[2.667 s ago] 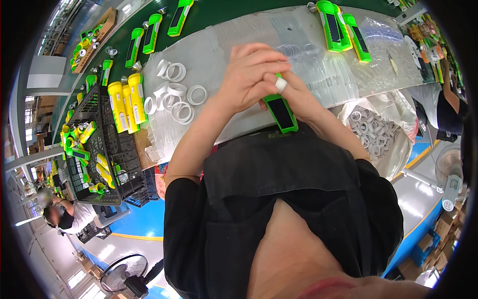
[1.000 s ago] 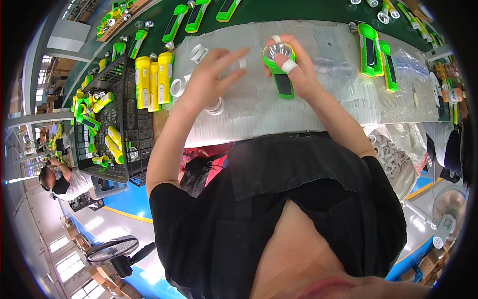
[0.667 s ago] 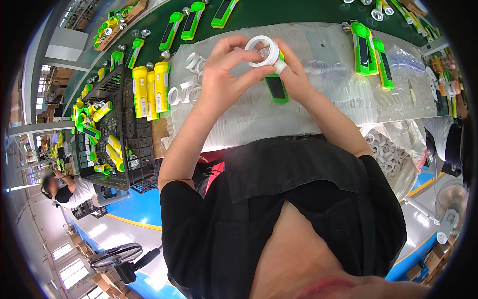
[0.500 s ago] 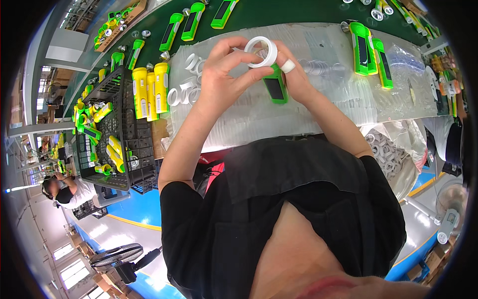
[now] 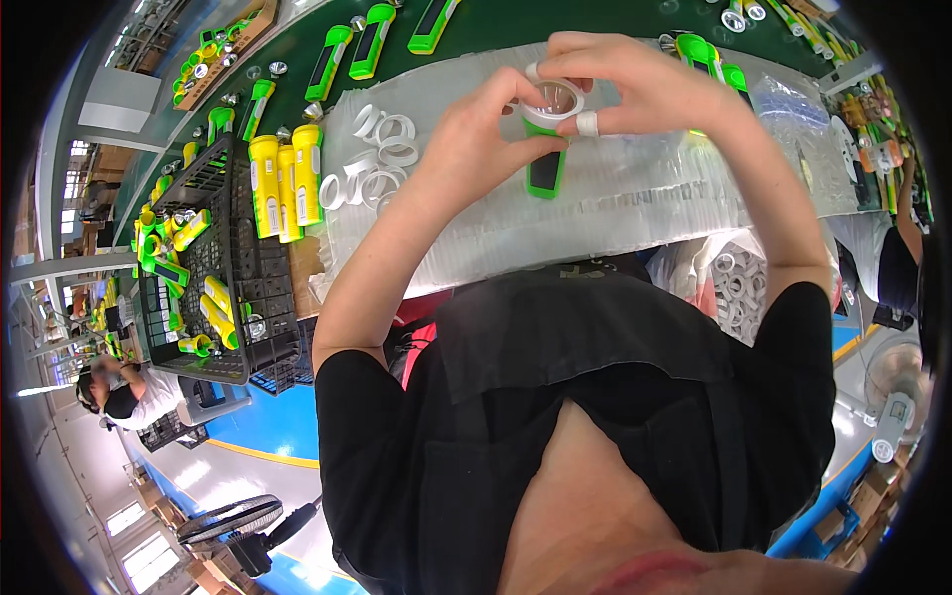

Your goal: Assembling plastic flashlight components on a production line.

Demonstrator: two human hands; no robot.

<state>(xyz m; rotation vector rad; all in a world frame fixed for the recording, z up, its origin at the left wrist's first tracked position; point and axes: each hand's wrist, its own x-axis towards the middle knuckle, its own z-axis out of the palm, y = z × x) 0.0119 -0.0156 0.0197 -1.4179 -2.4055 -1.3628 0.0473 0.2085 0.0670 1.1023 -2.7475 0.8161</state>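
Observation:
A green flashlight with a dark panel lies over the plastic-covered worktop, its head pointing away from me. Around that head sits a white ring, with a clear lens or reflector showing inside it. My left hand grips the ring from the left, thumb low and index finger at the upper rim. From the right, my right hand curls over the ring's far side, fingers closed on it. White tape wraps its thumb and one finger. Loose white rings lie left of my left hand.
Yellow flashlights stand beside a black crate holding more flashlights. Several green flashlights lie along the far green surface. A bag of white rings hangs at the near right edge. Other people are at the far left and right.
My right hand has swung from supporting the flashlight to the ring's right side, its elbow lifting outward. The ring, earlier held up over the flashlight's head, now sits lower around it.

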